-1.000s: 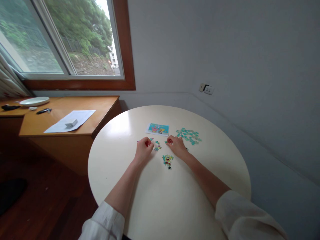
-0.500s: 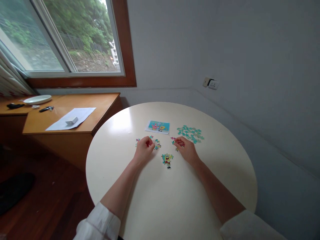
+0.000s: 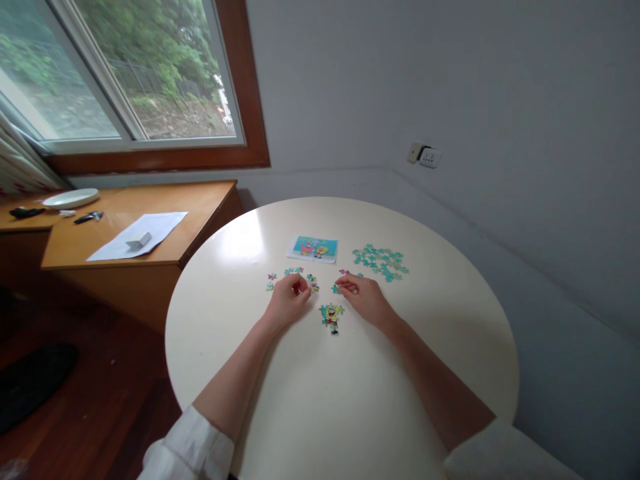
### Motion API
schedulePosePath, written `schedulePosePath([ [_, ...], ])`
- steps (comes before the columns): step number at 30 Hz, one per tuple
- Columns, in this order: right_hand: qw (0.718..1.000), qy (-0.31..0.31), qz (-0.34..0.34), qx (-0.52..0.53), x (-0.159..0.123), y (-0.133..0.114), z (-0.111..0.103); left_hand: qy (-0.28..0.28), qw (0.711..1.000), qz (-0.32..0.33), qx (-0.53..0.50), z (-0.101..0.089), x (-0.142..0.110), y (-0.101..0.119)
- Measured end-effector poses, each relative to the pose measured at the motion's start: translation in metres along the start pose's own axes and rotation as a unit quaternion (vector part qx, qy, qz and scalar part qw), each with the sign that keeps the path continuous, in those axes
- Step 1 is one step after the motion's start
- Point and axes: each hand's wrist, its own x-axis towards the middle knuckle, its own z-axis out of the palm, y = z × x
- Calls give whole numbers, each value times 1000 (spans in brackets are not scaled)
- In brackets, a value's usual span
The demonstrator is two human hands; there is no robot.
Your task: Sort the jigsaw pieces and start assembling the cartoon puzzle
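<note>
My right hand (image 3: 361, 293) pinches a teal jigsaw piece (image 3: 335, 289) at its fingertips, just above and to the right of a joined cartoon section of the puzzle (image 3: 332, 317). On the left, my left hand (image 3: 290, 297) rests with curled fingers among loose pieces; whether anything is between them is hidden. Small multicoloured pieces (image 3: 313, 283) lie by its fingertips, and more teal and pink pieces (image 3: 294, 271) lie behind it. A pink piece (image 3: 344, 271) sits just beyond my right fingers.
The picture card (image 3: 315, 249) lies flat on the round white table (image 3: 320, 400), behind my hands. A spread of teal pieces (image 3: 383, 261) is at the back right. Left of the table stands a wooden desk (image 3: 205, 200) with paper (image 3: 165, 227) and a white plate (image 3: 71, 199).
My right hand has shifted left, carrying a teal piece toward the joined section. My left hand stays nearly in place, still curled. The view has tilted slightly.
</note>
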Motion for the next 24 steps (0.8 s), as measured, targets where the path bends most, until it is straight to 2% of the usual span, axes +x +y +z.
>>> schedulePosePath([
  [8, 996, -32, 32, 71, 1, 8, 1, -14, 1000, 18, 8, -1, -2, 5],
  [14, 984, -75, 72, 148, 1, 8, -4, -30, 999, 30, 14, 0, -2, 7],
  [24, 978, -97, 88, 164, 1, 6, -10, -45, 998, 41, 14, 3, -3, 4],
])
